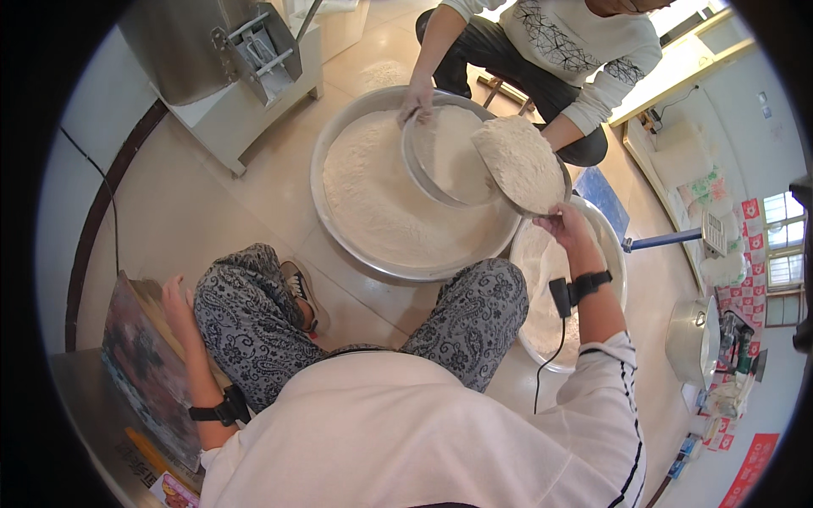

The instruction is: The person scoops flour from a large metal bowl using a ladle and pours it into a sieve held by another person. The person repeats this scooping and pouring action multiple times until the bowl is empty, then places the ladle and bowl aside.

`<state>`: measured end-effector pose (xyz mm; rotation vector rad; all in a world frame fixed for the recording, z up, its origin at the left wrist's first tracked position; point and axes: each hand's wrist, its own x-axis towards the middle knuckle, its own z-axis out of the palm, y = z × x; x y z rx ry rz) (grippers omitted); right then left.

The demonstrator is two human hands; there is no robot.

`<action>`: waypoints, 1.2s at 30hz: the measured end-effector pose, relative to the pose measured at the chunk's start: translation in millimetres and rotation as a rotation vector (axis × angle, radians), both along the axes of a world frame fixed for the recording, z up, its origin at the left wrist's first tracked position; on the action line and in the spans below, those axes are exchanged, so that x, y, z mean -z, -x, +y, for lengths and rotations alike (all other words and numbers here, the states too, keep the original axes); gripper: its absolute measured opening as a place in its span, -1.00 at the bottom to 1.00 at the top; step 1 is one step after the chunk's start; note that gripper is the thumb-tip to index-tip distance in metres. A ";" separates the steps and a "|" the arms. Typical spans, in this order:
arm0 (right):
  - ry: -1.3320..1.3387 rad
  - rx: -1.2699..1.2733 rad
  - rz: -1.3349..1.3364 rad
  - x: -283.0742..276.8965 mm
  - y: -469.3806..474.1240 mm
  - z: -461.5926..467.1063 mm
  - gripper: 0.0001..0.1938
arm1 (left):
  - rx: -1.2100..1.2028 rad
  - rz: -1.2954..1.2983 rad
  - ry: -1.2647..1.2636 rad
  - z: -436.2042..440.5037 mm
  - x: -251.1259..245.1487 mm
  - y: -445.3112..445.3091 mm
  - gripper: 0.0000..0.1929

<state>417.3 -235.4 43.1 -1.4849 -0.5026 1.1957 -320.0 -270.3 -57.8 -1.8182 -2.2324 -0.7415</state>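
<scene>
My right hand (564, 227) grips the near rim of a pan or scoop heaped with pale flour-like powder (517, 162), tilted beside a round sieve (438, 184). A co-worker's hand (417, 101) holds the sieve's far left rim; their other hand is hidden behind the heaped pan. Beneath the sieve lies a large round metal basin (381, 270) holding more powder. A second metal basin (619, 279) with powder stands under my right forearm. My left hand (178, 305) is empty, fingers apart, beside my left knee.
A co-worker sits across the large basin. A steel machine (184, 57) on a white stand (216, 127) is at upper left. A platform scale with a blue post (664, 240) and a metal pot (686, 343) stand at right. A board (136, 362) leans at lower left; a cable hangs from my right wristband.
</scene>
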 end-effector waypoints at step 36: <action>0.010 0.028 -0.636 -105.8 -64.2 7.2 -0.85 | -0.028 -0.059 0.048 -3.5 5.8 2.4 -0.72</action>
